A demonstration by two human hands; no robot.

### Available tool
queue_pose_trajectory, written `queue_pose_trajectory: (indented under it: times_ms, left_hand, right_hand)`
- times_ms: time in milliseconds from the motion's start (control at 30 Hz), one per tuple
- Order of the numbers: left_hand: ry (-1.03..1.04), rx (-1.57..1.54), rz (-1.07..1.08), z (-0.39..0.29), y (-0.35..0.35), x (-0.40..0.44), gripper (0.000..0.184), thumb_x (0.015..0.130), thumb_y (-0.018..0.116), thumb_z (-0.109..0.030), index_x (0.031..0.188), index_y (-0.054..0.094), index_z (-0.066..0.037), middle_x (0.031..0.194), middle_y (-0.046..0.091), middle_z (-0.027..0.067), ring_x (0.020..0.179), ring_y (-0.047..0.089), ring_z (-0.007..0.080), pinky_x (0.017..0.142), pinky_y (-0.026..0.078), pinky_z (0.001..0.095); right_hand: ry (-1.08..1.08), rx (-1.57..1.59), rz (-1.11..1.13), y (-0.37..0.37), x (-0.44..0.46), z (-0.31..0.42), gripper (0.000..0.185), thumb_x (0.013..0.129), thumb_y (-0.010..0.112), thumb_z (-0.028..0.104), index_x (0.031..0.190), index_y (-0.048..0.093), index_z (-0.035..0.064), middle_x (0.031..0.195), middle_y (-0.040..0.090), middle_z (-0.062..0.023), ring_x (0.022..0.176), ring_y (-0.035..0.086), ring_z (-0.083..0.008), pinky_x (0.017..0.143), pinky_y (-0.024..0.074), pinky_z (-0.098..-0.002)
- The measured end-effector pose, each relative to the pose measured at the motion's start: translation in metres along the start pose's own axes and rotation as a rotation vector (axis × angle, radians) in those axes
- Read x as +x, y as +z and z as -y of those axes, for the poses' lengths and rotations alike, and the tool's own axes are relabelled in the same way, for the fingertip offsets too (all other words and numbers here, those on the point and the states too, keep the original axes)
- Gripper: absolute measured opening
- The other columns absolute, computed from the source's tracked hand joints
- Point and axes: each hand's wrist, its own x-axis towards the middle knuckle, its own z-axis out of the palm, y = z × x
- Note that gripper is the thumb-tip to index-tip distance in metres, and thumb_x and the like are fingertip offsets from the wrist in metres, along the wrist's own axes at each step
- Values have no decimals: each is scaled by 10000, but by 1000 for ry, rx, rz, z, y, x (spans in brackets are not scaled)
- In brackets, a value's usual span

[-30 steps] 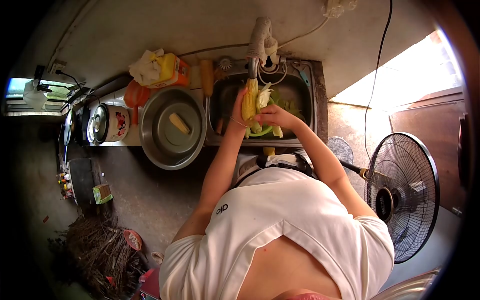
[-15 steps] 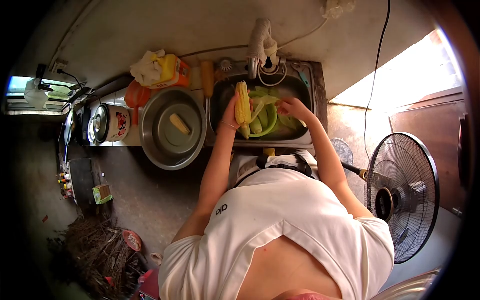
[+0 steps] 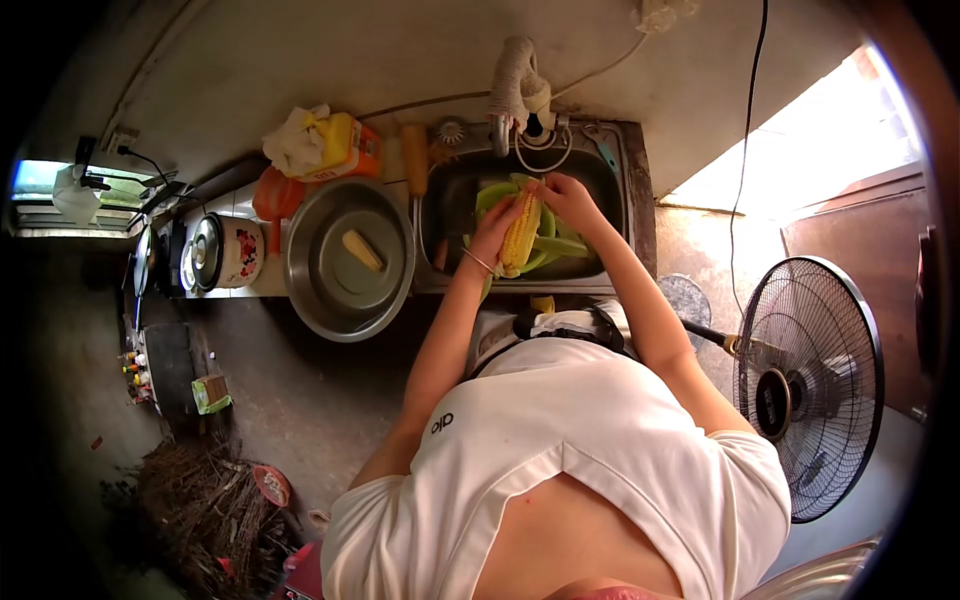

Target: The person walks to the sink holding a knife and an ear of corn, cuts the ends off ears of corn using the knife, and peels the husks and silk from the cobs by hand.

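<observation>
A mostly bare yellow corn cob (image 3: 520,238) is gripped in my left hand (image 3: 490,232), tilted over the sink (image 3: 440,205). At the cob's upper tip, the closed fingers of my right hand (image 3: 562,198) touch it; whether they pinch silk or husk is too small to tell. Green husks (image 3: 562,246) and part of a green basket lie in the sink beneath and beside the cob. To the left, a wide metal basin (image 3: 300,262) holds one peeled cob (image 3: 362,250).
The faucet (image 3: 500,130), wrapped in cloth, stands behind the sink. Left of it are a brown bottle-like object (image 3: 414,160), a yellow-orange jug (image 3: 350,150), a red scoop (image 3: 275,195) and a rice cooker (image 3: 228,250). A black fan (image 3: 810,390) stands at the right.
The pale husk has come away from the cob. My left hand has tilted the cob rightward, and my right hand has moved from the husks back to the cob's tip.
</observation>
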Motion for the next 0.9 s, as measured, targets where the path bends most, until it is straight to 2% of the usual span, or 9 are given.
queue_pose_trajectory:
  times_ms: [100,233,300,400,533,600,733,800,900]
  left_hand:
    - [56,-56,-6,2,7,-4,371,935,533,-269,1213,514,-24,1049,616,72,894,635,194,694,549,336]
    - [30,-88,79,1,5,-3,369,940,508,-295,1206,520,-40,1038,622,86,878,636,184,697,561,337]
    - [12,-221,43,-4,11,-3,388,947,482,-316,1217,516,-39,1046,625,89,887,638,196,702,560,336]
    - [10,-247,62,-13,19,-4,416,948,468,-349,1224,513,-41,1053,625,90,896,637,204,707,558,332]
    - [24,-219,69,-20,27,-6,402,935,508,-330,1210,517,-37,1012,629,84,860,639,193,689,559,321]
    - [90,36,112,-14,19,-3,400,912,566,-306,1199,519,-33,981,625,83,818,640,176,668,561,314]
    - [93,225,89,-10,14,1,458,910,568,-328,1242,480,-25,1059,594,101,871,626,174,688,551,311]
    - [88,118,94,-14,12,0,463,907,570,-332,1236,482,-19,1054,600,96,874,626,171,696,551,311]
    - [75,-46,115,-16,11,0,458,917,543,-347,1234,485,-21,1064,602,94,879,625,171,709,552,314]
  right_hand:
    - [107,190,112,-6,-7,3,379,895,614,346,699,458,61,546,450,18,462,435,-67,435,352,-228]
    - [112,223,132,-6,-12,9,322,917,586,309,746,462,65,574,476,16,494,472,-62,457,383,-211]
    - [-41,406,144,-4,-10,-1,285,917,572,287,814,488,35,631,520,-12,558,531,-85,485,430,-238]
    - [-68,519,133,-2,-12,-4,272,924,559,281,845,483,32,674,540,-17,567,540,-91,482,434,-245]
    - [104,557,103,-12,-18,20,287,923,559,293,833,484,31,652,536,-17,556,544,-99,483,439,-244]
    - [163,118,93,-14,-14,24,299,921,561,308,832,487,32,635,537,-18,542,549,-106,484,450,-242]
    - [139,206,87,-11,-9,15,305,925,558,314,825,483,36,615,531,-15,529,548,-103,481,454,-240]
    - [73,411,143,-11,-8,9,271,942,536,275,815,476,43,634,530,-14,544,557,-96,490,457,-233]
    - [12,488,151,-5,-6,4,223,959,505,224,821,480,51,683,537,-24,566,574,-98,525,481,-237]
